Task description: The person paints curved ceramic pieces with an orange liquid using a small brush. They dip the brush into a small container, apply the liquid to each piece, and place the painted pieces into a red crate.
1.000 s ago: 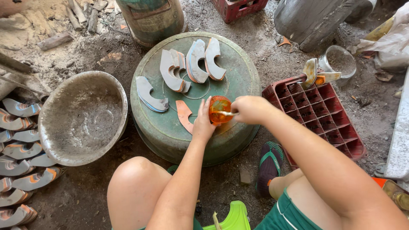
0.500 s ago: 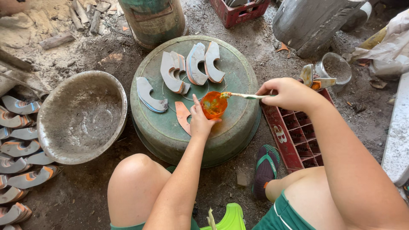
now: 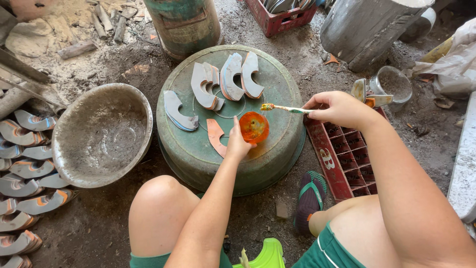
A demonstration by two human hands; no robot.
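Gripping the brush [image 3: 285,107], the right hand [image 3: 337,108] hovers beside the orange cup [image 3: 254,127] (left hand [image 3: 237,144] clasps it).

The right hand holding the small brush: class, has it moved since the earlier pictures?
Yes. The right hand has drawn away from the small orange cup, rightward toward the red plastic crate, lifting the brush clear.
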